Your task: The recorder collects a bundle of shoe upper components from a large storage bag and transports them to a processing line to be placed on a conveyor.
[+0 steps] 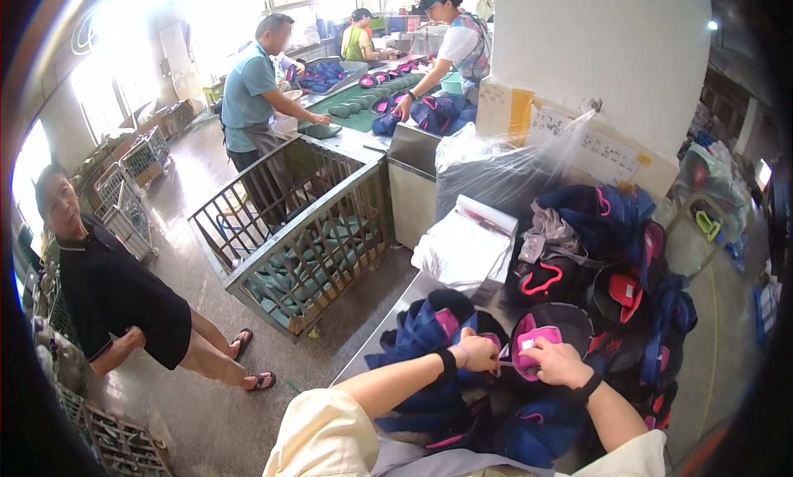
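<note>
My right hand (555,363) is closed with its fingers on the bright pink inside of a dark shoe upper (570,318) on the heaped table. Just left of it, my left hand (478,351) is closed near the same upper's edge. Something thin and greyish shows by its fingertips, too small to name. Under and beside my left forearm lie several navy shoe uppers (417,332) with pink linings, fanned together. More navy uppers (537,427) lie close in front of me, partly behind my arms.
Black uppers with red trim (619,294) pile up on the right. A stack of white sheets (467,250) and a plastic-covered bin (487,175) stand ahead. A barred metal cart (306,270) holds green shoe lasts. A person in black (124,303) stands left; others work along a green conveyor (355,118).
</note>
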Demonstrator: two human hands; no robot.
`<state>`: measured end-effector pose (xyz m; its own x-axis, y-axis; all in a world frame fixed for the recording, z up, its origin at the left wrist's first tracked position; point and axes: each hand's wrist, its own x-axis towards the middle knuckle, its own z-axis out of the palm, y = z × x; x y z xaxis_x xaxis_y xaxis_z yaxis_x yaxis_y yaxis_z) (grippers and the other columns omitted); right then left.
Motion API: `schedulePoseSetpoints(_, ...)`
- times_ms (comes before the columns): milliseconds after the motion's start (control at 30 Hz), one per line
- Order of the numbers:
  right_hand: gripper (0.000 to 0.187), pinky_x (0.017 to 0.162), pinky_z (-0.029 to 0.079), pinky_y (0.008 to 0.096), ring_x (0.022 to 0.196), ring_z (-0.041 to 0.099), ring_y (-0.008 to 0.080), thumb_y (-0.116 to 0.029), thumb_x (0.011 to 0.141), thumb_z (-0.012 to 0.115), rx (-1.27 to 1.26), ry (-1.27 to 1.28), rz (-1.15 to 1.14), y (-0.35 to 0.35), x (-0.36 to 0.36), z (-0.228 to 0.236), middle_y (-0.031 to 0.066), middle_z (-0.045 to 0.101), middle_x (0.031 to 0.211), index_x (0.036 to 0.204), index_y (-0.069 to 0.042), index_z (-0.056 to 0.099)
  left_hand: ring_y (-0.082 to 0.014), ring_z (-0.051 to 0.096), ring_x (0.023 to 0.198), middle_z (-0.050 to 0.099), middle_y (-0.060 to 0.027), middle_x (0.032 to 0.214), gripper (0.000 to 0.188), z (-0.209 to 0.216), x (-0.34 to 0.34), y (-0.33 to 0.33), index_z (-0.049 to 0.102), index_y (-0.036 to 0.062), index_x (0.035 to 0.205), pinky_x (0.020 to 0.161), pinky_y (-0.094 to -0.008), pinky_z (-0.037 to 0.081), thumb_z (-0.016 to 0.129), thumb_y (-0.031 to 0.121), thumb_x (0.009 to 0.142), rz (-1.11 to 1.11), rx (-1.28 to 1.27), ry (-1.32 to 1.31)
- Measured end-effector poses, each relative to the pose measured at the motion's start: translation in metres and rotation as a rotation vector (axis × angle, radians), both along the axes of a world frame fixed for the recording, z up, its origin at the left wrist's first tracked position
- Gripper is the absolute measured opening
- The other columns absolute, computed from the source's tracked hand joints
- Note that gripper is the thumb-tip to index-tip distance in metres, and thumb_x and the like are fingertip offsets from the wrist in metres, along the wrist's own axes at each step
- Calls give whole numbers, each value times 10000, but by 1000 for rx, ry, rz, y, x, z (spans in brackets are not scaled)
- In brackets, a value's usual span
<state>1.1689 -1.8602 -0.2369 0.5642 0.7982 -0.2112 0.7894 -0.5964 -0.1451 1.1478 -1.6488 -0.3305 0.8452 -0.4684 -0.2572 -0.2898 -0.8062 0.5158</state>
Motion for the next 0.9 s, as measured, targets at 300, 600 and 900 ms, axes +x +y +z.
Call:
schedulePoseSetpoints(300,311,731,470,372,858,608,273,-243,769,614,76,283,-100,17,8,-32,127,631,888,1034,-80,614,-176,619,772,663,-4,742,235,-1,1,-1,675,181,784,730,-391,332,543,375,802,234,-198,70)
schedulePoseSetpoints(600,266,681,473,395,797,617,275,-392,760,603,72,194,-352,30,-5,-38,79,651,804,873,-159,663,-92,634,685,669,28,717,191,-4,-3,1,647,149,853,730,-228,368,503,274,855,230,-213,-19)
schedulePoseSetpoints(900,190,642,475,368,724,625,237,-312,763,615,86,211,-311,22,-3,-47,81,640,751,814,-134,658,-171,603,829,645,14,807,216,-1,-1,-2,640,208,849,773,-388,278,615,376,716,55,-126,21)
